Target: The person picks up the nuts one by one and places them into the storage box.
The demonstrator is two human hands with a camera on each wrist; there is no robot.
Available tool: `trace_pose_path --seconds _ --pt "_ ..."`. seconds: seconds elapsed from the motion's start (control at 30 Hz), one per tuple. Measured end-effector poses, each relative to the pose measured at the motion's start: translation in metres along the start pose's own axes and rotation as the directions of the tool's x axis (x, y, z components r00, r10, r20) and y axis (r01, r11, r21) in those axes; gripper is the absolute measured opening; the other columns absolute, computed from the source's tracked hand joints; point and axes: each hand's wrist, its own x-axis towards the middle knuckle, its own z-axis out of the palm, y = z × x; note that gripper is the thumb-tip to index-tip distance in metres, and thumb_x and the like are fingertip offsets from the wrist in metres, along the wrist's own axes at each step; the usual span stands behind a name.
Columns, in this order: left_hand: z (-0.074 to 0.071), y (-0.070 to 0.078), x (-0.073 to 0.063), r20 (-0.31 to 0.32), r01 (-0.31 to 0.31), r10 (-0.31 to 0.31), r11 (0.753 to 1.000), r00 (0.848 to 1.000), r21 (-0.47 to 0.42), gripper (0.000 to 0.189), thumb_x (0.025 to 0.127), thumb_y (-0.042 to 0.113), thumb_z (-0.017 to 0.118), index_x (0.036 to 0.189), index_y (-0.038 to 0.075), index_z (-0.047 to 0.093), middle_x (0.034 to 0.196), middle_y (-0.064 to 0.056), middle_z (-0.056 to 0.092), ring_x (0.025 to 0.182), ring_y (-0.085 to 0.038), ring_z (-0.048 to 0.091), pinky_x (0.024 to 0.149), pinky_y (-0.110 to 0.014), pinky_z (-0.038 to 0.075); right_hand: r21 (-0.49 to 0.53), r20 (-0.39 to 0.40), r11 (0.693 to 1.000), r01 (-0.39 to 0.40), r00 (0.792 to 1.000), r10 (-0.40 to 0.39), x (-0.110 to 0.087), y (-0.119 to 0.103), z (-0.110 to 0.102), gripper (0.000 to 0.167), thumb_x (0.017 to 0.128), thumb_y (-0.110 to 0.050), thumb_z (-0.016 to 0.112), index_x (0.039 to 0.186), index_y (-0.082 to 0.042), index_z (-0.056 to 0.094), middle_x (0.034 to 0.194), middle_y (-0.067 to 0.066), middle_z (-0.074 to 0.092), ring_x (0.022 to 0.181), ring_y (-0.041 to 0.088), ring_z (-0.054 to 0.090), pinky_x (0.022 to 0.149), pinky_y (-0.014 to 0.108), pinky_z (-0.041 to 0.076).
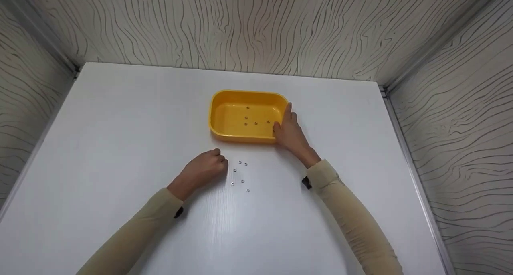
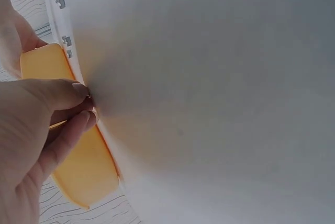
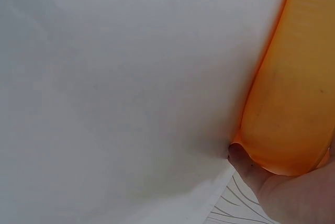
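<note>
The yellow bin [image 1: 236,138] stands toward the far edge of the white tabletop [image 1: 120,118], about midway between the far corners. The right hand [image 1: 292,135] grips its right end: in the head view the thumb lies over the near rim by the right corner and the index finger stretches along the end wall. The right wrist view adds a fingertip [image 3: 242,157] tucked against the foot of the outer wall, down by the tabletop.

Only the head view looks into the bin, where several nuts [image 1: 256,123] lie spread on the floor, mostly right of its middle, with one nearer the far wall. Six loose nuts [image 1: 243,181] are scattered on the tabletop between the bin and the near edge.

The left hand [image 1: 202,168] is just left of these, in front of the bin's near side. From above, its fingers look curled, their tips hidden. The left wrist view shows thumb and fingertips drawn close together, low over the tabletop; whether they have hold of a nut, I cannot tell.

Both arms wear tan sleeves [image 1: 352,219]. Wood-grain patterned walls [image 1: 256,30] rise beyond the far edge and beside the tabletop.
</note>
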Motion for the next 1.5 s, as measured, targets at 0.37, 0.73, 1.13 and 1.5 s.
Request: trace_pose_path --seconds 0.37,0.73,1.13,1.5 --pt "0.0005 -0.0018 -0.0001 -0.003 -0.033 0.033 0.998 0.999 0.048 0.014 0.079 -0.008 0.078 0.081 0.005 0.075 0.071 -0.004 0.072 0.067 -0.018 0.059 0.062 -0.026 0.054 0.026 0.002 1.0 -0.014 1.0 0.014 0.0006 -0.0015 0.001 0.085 0.11 -0.031 0.044 0.167 -0.009 -0.015 0.164 0.028 0.027 0.111 0.029 0.055 0.096 0.042 0.049" --pt "0.0002 -0.0004 -0.0014 -0.006 -0.039 0.04 0.997 0.999 0.071 0.015 0.08 -0.008 0.078 0.082 0.005 0.074 0.072 -0.004 0.071 0.069 -0.019 0.058 0.064 -0.025 0.055 0.025 0.005 0.999 -0.024 1.0 0.024 -0.0004 -0.0018 0.0022 0.085 0.11 -0.031 0.044 0.167 -0.01 -0.016 0.165 0.026 0.027 0.111 0.028 0.054 0.097 0.041 0.049" --pt "-0.0013 -0.0004 -0.0029 0.018 -0.042 0.04 0.994 0.999 0.102 0.011 0.084 -0.004 0.08 0.09 0.003 0.075 0.076 -0.005 0.07 0.073 -0.018 0.061 0.068 -0.025 0.055 0.001 -0.001 1.0 -0.011 1.0 0.011 -0.0004 -0.0017 0.0007 0.085 0.11 -0.029 0.045 0.167 -0.007 -0.014 0.164 0.028 0.028 0.115 0.031 0.054 0.104 0.046 0.049" --pt "-0.002 -0.0022 -0.003 -0.007 -0.014 0.014 1.0 1.0 -0.025 0.017 0.081 -0.009 0.079 0.092 0.004 0.076 0.082 -0.005 0.074 0.079 -0.019 0.061 0.072 -0.025 0.057 0.006 0.006 1.0 -0.025 1.0 0.025 0.0009 -0.0006 -0.0003 0.084 0.111 -0.03 0.044 0.167 -0.009 -0.015 0.166 0.026 0.026 0.116 0.03 0.053 0.107 0.045 0.048"
